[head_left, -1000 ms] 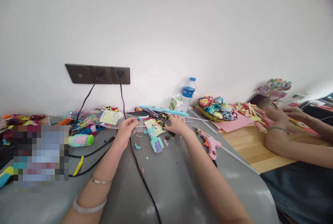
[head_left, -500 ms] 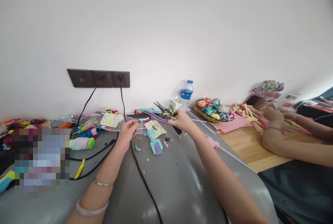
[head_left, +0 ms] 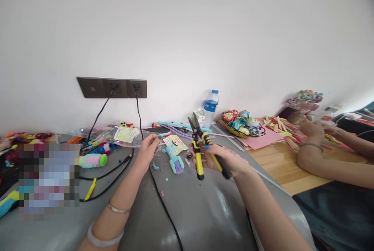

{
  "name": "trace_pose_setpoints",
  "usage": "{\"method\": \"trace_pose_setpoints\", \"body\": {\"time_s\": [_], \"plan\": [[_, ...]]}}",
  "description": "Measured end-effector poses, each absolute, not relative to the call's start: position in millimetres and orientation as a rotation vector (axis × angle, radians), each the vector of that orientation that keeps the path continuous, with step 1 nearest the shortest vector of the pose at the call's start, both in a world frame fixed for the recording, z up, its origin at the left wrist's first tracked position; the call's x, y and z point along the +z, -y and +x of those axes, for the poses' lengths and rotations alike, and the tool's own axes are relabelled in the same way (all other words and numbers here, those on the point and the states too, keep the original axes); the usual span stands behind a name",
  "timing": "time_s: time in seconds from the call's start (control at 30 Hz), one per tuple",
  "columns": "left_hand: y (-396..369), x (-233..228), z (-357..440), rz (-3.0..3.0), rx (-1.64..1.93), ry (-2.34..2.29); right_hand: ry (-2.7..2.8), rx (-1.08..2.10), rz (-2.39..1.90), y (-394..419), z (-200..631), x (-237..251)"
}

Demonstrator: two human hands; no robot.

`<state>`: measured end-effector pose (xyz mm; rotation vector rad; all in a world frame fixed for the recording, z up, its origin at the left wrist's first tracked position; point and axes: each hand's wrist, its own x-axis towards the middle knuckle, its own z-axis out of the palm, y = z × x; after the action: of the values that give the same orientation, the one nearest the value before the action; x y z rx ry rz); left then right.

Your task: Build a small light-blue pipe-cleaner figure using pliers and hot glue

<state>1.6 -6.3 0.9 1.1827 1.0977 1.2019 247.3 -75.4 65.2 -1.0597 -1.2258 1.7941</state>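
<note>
The yellow-and-black cutters [head_left: 200,148] are lifted clear of the grey tabletop [head_left: 204,212], long axis nearly upright and leaning a little left at the top, blades pointing up toward the wall with the two handles spread below. The right hand [head_left: 226,159] has its grip clamped on the handles, fingers wrapped round them. Left of that grip, the left hand [head_left: 150,148] pinches the end of a thin lilac pipe-cleaner strand [head_left: 175,131], which runs back toward the wall. Between the two hands a small teal and purple figure [head_left: 174,160] lies flat. Farther right, another person's hands [head_left: 314,130] rest among coloured paper strips [head_left: 280,124].
</note>
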Motion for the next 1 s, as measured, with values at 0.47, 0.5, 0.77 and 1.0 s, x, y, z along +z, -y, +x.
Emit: {"method": "trace_pose_setpoints", "body": {"time_s": [0.47, 0.5, 0.77, 1.0], "plan": [[19.1, 7.3, 12.8, 1.18, 1.188, -0.903, 1.691, 1.534, -1.284, 117.4, 220.3, 43.9], [19.4, 6.8, 13.1, 1.202, 1.163, -0.898, 1.69, 1.53, -1.277, 116.7, 219.3, 43.1], [23.0, 6.6, 16.4, 1.307, 1.058, -0.891, 1.662, 1.519, -1.201, 116.4, 217.7, 31.5], [23.0, 8.7, 14.5, 1.356, 1.0, -0.899, 1.668, 1.511, -1.227, 120.4, 223.5, 22.9]]}}
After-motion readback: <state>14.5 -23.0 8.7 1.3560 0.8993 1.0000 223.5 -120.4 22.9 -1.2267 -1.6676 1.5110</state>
